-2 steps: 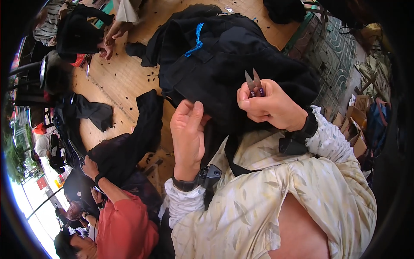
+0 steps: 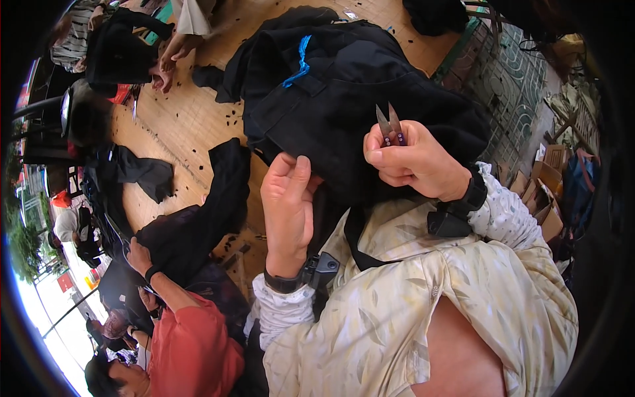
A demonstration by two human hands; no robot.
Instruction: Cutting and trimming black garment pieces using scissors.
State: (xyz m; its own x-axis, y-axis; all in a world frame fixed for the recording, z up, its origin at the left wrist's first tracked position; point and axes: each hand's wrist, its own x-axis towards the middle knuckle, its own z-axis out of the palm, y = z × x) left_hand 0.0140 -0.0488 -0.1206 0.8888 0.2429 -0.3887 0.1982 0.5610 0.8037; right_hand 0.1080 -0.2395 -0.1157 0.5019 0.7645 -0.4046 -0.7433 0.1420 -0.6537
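Observation:
A black garment (image 2: 311,119) with a belt loop and a waistband lies heaped on the table before me, reaching down toward my lap. My left hand (image 2: 290,198) pinches its near edge between thumb and fingers. In my right hand (image 2: 413,162) is a pair of thread snips (image 2: 389,126), its two pointed blades apart and aimed away from me. The snips are over the cloth, and my fingers hide most of their handles. A bright blue bundle of threads (image 2: 299,63) lies on the garment's upper part.
The wooden table (image 2: 192,122) is strewn with small dark scraps. More black cloth (image 2: 202,235) lies to the left, where a co-worker in a red shirt (image 2: 192,337) handles it. Another person's hands (image 2: 173,59) are at the far left. Cardboard boxes (image 2: 549,178) stand at the right.

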